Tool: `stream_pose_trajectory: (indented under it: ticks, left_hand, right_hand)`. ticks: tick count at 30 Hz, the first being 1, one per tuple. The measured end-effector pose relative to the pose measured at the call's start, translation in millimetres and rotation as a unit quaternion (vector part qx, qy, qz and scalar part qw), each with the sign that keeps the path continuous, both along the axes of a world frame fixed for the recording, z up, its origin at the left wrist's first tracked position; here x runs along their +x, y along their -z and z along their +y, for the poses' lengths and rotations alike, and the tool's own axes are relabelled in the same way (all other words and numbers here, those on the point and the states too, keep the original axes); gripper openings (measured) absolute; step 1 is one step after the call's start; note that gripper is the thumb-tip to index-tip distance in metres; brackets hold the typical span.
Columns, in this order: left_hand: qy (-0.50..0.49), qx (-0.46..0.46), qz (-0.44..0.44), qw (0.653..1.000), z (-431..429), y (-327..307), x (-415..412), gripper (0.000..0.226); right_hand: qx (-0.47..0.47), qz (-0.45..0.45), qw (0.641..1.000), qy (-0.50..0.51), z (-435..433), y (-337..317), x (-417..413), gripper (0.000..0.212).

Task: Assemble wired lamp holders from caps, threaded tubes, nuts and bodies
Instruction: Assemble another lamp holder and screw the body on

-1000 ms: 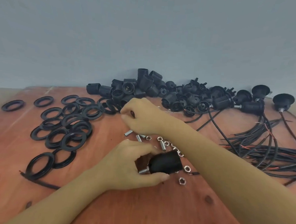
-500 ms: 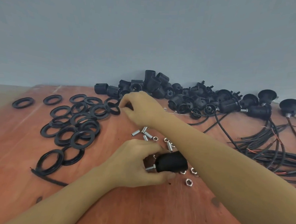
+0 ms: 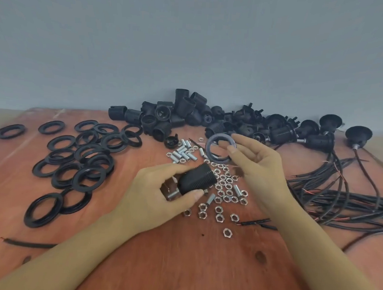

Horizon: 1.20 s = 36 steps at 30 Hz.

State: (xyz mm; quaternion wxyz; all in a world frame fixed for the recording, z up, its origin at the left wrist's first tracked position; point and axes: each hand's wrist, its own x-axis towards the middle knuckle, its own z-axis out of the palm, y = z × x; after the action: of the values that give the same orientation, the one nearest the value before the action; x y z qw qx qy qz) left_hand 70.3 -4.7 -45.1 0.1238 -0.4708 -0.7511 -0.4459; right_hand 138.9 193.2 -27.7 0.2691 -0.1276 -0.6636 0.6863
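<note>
My left hand [image 3: 159, 194] grips a black ribbed lamp holder body [image 3: 196, 178] lying on its side, with a silver threaded tube [image 3: 172, 195] sticking out of its near end. A little above and to the right, my right hand [image 3: 256, 161] pinches a black ring [image 3: 219, 149] between thumb and fingers, held up over the table. Silver nuts [image 3: 224, 191] and short threaded tubes [image 3: 183, 154] lie scattered between and beyond both hands.
Many black rings [image 3: 85, 161] are spread over the left of the wooden table [image 3: 179, 266]. A heap of black holder bodies and caps [image 3: 187, 115] lines the wall. Finished wired holders [image 3: 319, 140] with black cables [image 3: 349, 202] lie at the right.
My right hand has come back from the ring pile at the left, now holding a ring above the nuts. My left hand keeps its grip on the holder body.
</note>
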Motion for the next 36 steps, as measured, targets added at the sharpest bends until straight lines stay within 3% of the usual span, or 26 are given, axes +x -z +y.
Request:
stream_pose_trajectory:
  ticks: [5, 8, 14, 20, 24, 30, 33, 36]
  left_hand:
    - [-0.021, 0.016, -0.025, 0.999, 1.3, -1.4, -2.1, 0.039]
    - [-0.030, 0.017, -0.032, 0.999, 1.5, -0.2, -3.1, 0.041]
    - [-0.037, 0.018, -0.031, 0.999, 0.7, 1.7, -3.7, 0.041]
    - [-0.025, 0.021, -0.033, 0.999, -0.4, 3.1, -5.1, 0.038]
    - [0.009, -0.010, -0.053, 0.998, -1.9, 2.2, -4.9, 0.036]
    - [0.118, -0.025, -0.229, 0.966, -2.6, -0.5, -6.8, 0.026]
    - [0.127, -0.022, -0.238, 0.963, -3.1, -1.5, -7.8, 0.027]
    - [0.100, -0.014, -0.184, 0.978, -3.3, -0.2, -7.6, 0.018]
  right_hand:
    - [0.124, 0.055, 0.990, -0.046, -10.6, -0.3, 11.4, 0.020]
    - [0.155, 0.038, 0.985, -0.058, -18.4, 3.9, 12.0, 0.017]
    - [0.128, 0.045, 0.986, -0.100, -14.6, 5.8, 13.8, 0.010]
    - [0.016, 0.022, 0.981, -0.190, -9.5, 4.2, 14.2, 0.009]
    - [-0.008, -0.012, 0.969, -0.248, 3.2, 1.1, 15.6, 0.042]
    - [0.048, -0.041, 0.953, -0.296, 10.1, -0.2, 18.1, 0.054]
    - [0.053, -0.035, 0.951, -0.302, 10.0, -1.3, 18.7, 0.053]
    - [0.106, -0.060, 0.964, -0.237, 6.9, 0.9, 17.3, 0.041]
